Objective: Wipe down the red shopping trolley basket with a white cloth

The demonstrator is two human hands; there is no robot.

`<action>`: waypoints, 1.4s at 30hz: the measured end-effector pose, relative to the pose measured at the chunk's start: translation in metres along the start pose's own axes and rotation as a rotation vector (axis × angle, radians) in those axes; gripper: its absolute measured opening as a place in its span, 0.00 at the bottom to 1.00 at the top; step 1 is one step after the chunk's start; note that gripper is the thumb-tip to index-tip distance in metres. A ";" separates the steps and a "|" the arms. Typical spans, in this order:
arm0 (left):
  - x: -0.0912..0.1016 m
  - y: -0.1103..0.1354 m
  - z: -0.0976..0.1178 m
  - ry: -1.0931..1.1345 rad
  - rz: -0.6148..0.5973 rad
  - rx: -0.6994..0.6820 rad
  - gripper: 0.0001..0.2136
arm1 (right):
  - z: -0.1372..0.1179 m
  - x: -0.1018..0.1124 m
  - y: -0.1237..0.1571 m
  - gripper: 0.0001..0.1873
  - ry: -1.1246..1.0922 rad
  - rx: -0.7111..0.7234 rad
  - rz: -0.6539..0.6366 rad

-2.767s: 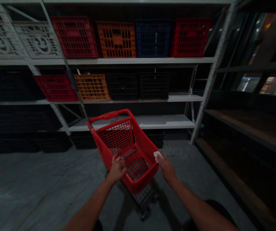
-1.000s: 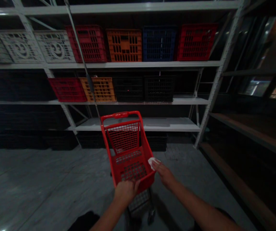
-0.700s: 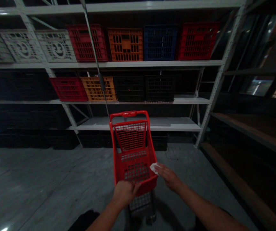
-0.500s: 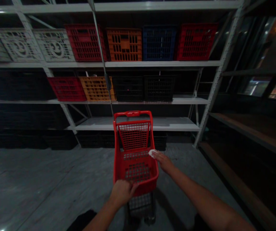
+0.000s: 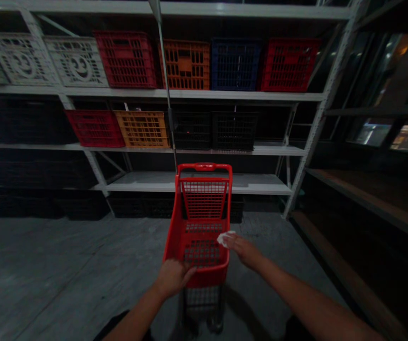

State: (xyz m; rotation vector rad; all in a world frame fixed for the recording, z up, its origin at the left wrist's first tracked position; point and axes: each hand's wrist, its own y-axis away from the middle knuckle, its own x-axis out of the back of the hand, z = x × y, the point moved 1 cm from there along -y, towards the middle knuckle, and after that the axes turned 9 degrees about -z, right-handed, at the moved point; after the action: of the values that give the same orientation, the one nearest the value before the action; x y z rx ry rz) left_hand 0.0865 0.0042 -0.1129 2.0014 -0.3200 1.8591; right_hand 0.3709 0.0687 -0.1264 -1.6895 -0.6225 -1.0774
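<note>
One red plastic shopping trolley (image 5: 171, 246), standing on the grey floor (image 5: 65, 265) before white metal shelving (image 5: 189, 94): your left hand (image 5: 172, 278) is gripping its near rim with curled fingers, while your right hand (image 5: 242, 250) is pinching a white tissue (image 5: 225, 238), fingers together, at its right rim.

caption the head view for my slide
Left hand on the rim of a red shopping cart, right hand holding a white tissue, before shelves of coloured plastic crates
</note>
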 end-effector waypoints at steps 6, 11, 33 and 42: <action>0.002 0.002 -0.015 0.013 0.037 -0.057 0.28 | 0.013 -0.023 -0.025 0.23 0.095 -0.207 0.242; 0.006 0.013 -0.030 0.037 0.077 -0.028 0.25 | -0.063 -0.044 -0.013 0.24 0.032 -0.155 0.171; -0.008 0.020 0.015 0.097 0.055 0.150 0.26 | -0.036 -0.050 -0.067 0.21 0.087 -0.162 0.216; -0.016 0.024 0.010 0.062 0.132 0.090 0.21 | -0.064 -0.041 -0.062 0.21 0.065 -0.001 0.020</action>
State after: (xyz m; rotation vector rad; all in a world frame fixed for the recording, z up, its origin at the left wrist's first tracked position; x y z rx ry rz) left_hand 0.0838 -0.0231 -0.1258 2.0206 -0.3640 2.0455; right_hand 0.2781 0.0357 -0.1259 -1.6519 -0.5625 -1.1134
